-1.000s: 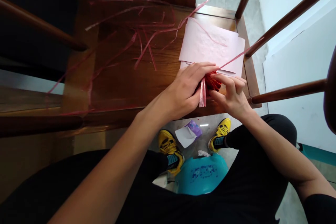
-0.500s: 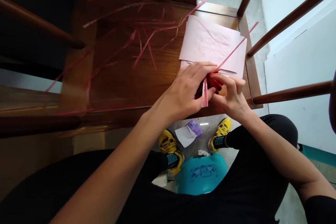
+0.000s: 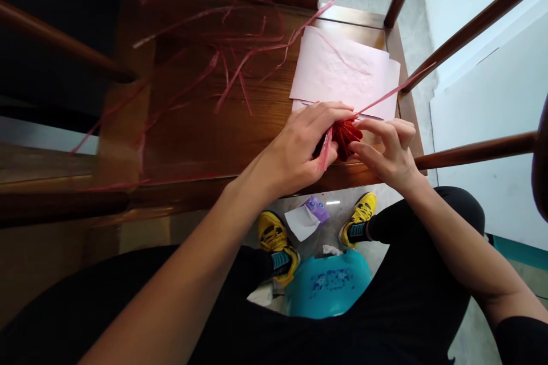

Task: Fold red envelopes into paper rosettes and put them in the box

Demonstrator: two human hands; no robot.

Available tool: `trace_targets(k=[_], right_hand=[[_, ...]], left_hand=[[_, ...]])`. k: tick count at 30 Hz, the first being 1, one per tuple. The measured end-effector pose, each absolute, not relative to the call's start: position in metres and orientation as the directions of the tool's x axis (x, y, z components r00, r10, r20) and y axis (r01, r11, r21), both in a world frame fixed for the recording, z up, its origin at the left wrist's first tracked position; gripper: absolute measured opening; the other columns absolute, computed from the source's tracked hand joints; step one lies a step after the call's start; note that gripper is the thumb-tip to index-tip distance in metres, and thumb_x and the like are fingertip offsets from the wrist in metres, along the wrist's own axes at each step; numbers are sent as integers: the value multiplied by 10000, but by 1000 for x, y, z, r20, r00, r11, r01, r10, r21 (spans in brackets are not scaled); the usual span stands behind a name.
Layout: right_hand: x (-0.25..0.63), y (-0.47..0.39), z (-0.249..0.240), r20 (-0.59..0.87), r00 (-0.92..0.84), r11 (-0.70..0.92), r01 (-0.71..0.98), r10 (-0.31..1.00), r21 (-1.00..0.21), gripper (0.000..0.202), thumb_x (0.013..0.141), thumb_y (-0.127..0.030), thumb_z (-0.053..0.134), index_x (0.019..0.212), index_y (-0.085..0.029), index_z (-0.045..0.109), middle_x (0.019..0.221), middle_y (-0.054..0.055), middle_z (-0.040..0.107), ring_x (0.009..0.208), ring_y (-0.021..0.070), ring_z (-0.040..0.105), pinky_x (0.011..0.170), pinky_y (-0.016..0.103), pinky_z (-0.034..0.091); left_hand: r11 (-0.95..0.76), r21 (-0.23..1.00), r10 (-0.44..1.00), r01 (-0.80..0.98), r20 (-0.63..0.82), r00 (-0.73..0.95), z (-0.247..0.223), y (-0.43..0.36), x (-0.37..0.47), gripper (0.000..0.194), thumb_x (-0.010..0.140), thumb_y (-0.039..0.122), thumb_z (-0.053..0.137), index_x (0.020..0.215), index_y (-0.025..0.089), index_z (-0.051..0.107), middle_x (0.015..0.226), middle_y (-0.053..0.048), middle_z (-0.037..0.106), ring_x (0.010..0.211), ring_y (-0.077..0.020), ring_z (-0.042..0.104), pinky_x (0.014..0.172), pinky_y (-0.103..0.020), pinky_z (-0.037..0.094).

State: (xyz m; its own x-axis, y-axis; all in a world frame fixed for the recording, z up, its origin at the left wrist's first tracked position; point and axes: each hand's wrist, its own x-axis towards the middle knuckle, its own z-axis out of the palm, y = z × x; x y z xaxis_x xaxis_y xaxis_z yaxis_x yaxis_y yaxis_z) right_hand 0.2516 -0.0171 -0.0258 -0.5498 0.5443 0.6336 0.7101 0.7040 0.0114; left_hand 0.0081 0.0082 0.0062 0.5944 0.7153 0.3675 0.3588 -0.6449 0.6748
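My left hand [image 3: 306, 140] is wrapped round a red ruffled bundle [image 3: 346, 138], partly hidden by its fingers. A pink plastic strip [image 3: 326, 149] hangs over that hand near the thumb, and a thin pink strand [image 3: 394, 91] runs from the bundle up to the right. At the bundle's right side is my right hand [image 3: 387, 148], thumb and forefinger curved and a little apart, their tips by its edge. Behind my hands, pale pink paper sheets [image 3: 338, 68] lie on the wooden seat [image 3: 192, 142].
Loose pink strips [image 3: 246, 57] lie scattered over the seat's left and middle. Wooden spindles [image 3: 471, 151] rise at both sides. Below are yellow shoes [image 3: 362, 211], a purple packet [image 3: 317, 208] with white paper, and a blue plastic stool [image 3: 329, 291].
My right hand has moved slightly right, its thumb and forefinger wider apart, showing more of the red bundle. The thin strand now slants lower to the right, and the hanging strip has tilted.
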Motion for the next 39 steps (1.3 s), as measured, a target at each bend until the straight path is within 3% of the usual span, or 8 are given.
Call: trace_targets(k=[4, 13, 19, 22, 26, 29, 33, 39], right_hand=[[244, -17, -37, 603, -467, 621, 782, 647, -60, 338, 1074, -467, 593, 1403, -394, 598, 1293, 47, 592, 1143, 241, 511, 1028, 411, 574], [230, -19, -45, 599, -425, 587, 804, 679, -95, 425, 1070, -388, 579, 1490, -362, 512, 1285, 61, 590, 1180, 240, 530, 1068, 408, 587], [230, -20, -42, 582, -550, 687, 726, 599, -21, 216, 1052, -286, 636, 1257, -348, 664, 1349, 32, 605, 1249, 211, 492, 1114, 369, 550], [234, -23, -34, 523, -603, 706, 708, 602, 2, 107, 1022, -400, 696, 1126, -376, 710, 1377, 15, 581, 1279, 230, 501, 1098, 423, 561], [247, -24, -12, 577, -545, 732, 667, 608, -141, 342, 965, -566, 739, 1218, -347, 671, 1397, 72, 566, 1244, 279, 558, 998, 511, 604], [256, -22, 1, 562, -497, 712, 651, 661, -263, 292, 989, -426, 747, 1242, -314, 657, 1345, 88, 594, 1174, 267, 587, 935, 494, 619], [257, -21, 0, 546, -544, 738, 635, 637, -229, 231, 993, -253, 742, 1207, -324, 691, 1352, 79, 579, 1173, 248, 570, 906, 442, 619], [243, -27, -11, 618, -544, 770, 617, 568, -163, 191, 990, -379, 757, 1170, -346, 702, 1435, 59, 536, 1270, 249, 551, 989, 454, 593]], left_hand=[[-647, 672, 714, 360, 369, 595, 7, 7, 9, 481, 980, 200, 495, 1455, 252, 550, 1525, -85, 629, 1427, -301, 567, 1229, -549, 432], [-597, 624, 786, 504, 329, 524, 6, -3, 10, 430, 1027, 316, 559, 1456, 297, 569, 1551, -108, 530, 1386, -367, 500, 1199, -618, 378], [-645, 600, 744, 473, 349, 570, 8, -2, 11, 531, 1020, 237, 529, 1547, 276, 482, 1490, -100, 576, 1329, -336, 540, 1175, -560, 409], [-657, 593, 735, 465, 366, 571, 11, -3, 11, 521, 1024, 232, 521, 1541, 281, 484, 1484, -81, 615, 1371, -328, 543, 1219, -567, 361], [-633, 596, 754, 494, 330, 568, 15, -4, 5, 496, 1033, 231, 508, 1519, 323, 536, 1536, -45, 625, 1450, -359, 464, 1230, -616, 317], [-607, 629, 767, 485, 303, 566, 19, -4, 0, 497, 1028, 201, 487, 1511, 298, 553, 1578, -55, 604, 1391, -360, 507, 1192, -628, 358], [-618, 673, 745, 406, 336, 576, 18, -2, -1, 531, 999, 165, 478, 1516, 272, 534, 1580, -72, 582, 1422, -327, 532, 1226, -581, 387], [-634, 708, 711, 311, 376, 594, 14, 1, 0, 486, 1019, 168, 449, 1490, 242, 547, 1525, -84, 617, 1427, -293, 548, 1255, -520, 412]])
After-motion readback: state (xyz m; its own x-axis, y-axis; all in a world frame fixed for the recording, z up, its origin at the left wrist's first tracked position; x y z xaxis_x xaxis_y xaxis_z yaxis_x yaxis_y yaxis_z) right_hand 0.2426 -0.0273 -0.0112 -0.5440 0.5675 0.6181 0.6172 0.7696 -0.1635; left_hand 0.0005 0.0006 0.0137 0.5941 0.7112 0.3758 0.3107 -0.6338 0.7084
